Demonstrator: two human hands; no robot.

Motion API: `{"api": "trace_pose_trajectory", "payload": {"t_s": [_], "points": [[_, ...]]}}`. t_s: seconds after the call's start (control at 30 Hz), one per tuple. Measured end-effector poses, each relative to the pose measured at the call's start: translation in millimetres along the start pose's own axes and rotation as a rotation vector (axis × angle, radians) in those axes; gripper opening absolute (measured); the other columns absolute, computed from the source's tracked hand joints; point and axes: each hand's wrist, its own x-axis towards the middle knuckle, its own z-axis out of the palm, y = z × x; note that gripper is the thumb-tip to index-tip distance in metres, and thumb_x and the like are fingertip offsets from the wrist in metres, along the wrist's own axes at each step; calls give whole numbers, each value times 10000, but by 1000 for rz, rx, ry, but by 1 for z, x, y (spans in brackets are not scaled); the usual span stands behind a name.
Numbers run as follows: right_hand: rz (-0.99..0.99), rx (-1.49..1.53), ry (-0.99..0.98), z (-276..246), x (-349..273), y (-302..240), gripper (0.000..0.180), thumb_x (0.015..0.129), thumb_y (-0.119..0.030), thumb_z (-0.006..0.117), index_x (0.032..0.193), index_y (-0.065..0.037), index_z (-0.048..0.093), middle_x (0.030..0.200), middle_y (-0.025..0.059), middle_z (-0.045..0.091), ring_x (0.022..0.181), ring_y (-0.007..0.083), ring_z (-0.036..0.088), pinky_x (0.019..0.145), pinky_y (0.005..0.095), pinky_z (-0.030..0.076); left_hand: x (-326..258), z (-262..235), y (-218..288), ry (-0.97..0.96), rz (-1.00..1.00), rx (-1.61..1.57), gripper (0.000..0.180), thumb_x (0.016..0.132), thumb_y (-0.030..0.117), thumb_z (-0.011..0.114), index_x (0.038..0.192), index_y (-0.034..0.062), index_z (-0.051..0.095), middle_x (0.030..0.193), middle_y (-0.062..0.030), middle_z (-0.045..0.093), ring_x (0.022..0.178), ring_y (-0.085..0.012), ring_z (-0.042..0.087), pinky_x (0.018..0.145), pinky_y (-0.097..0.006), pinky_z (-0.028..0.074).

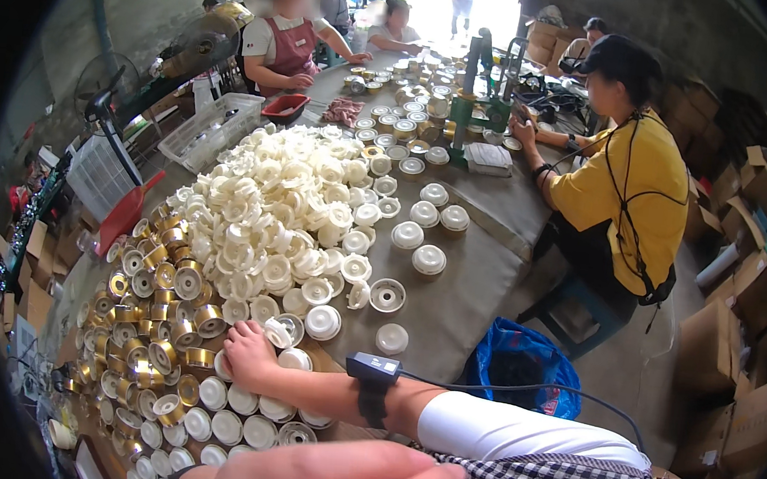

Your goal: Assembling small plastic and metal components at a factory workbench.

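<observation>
My right hand (252, 357) reaches left across the table, palm down, to the edge of the piled parts. Its fingers are bent and close together, and whatever they grip is hidden under them. Beside its knuckles a white plastic part (278, 332) lies tilted. White round caps (226, 427) lie in rows just below that hand. To its left is a heap of gold-rimmed metal cups (162, 356). My left hand (336, 474), large and close at the lower edge, has its fingers stretched out and apart, with nothing seen in them.
A tall heap of white plastic parts (271, 195) fills the middle of the table. Several finished-looking caps (429, 259) stand to its right. A blue bag (528, 362) hangs by the table edge. A person in yellow (641, 184) sits at a green press (463, 119).
</observation>
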Motion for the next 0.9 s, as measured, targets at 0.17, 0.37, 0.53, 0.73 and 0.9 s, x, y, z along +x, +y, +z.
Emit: {"api": "trace_pose_trajectory", "payload": {"t_s": [0.17, 0.37, 0.53, 0.73, 0.9], "points": [[-5, 29, 1, -1, 3, 0, 240, 845, -292, 670, 851, -54, 705, 996, 100, 660, 1117, 278, 564, 1039, 417, 397, -15, 23, -25, -20, 196, 133, 211, 838, 42, 770, 1033, 119, 789, 1030, -14, 738, 946, -178, 671, 799, -303, 582], [-8, 12, -15, -5, 0, -1, 231, 835, -277, 678, 843, -48, 705, 1004, 105, 664, 1118, 287, 565, 1034, 427, 404, -36, 49, 14, -79, 272, 456, 470, 945, 124, 616, 1409, 192, 599, 1345, -50, 641, 1022, -208, 659, 989, -360, 547], [4, 40, -20, -11, 0, -2, 228, 837, -270, 681, 821, -42, 699, 992, 109, 663, 1113, 295, 566, 1020, 435, 411, -17, 48, 45, -202, 160, 256, 714, 967, 291, 550, 1631, 239, 295, 1623, -75, 398, 1237, -175, 596, 1143, -397, 450], [-14, 30, 3, -11, 1, -2, 230, 847, -273, 676, 823, -45, 699, 989, 109, 662, 1112, 293, 564, 1017, 437, 411, -9, 17, 10, -58, 888, 996, 583, 792, 464, 618, 1267, 145, 729, 1721, -111, 229, 1591, -187, 193, 1258, -451, 277], [-21, 34, -15, -9, 0, -1, 241, 852, -285, 667, 829, -46, 696, 1001, 111, 661, 1115, 294, 564, 1016, 439, 413, -10, 17, 4, -170, 894, 808, 388, 890, 246, 545, 1155, 40, 738, 1428, -183, 547, 1365, -283, 503, 1162, -502, 424]]}}
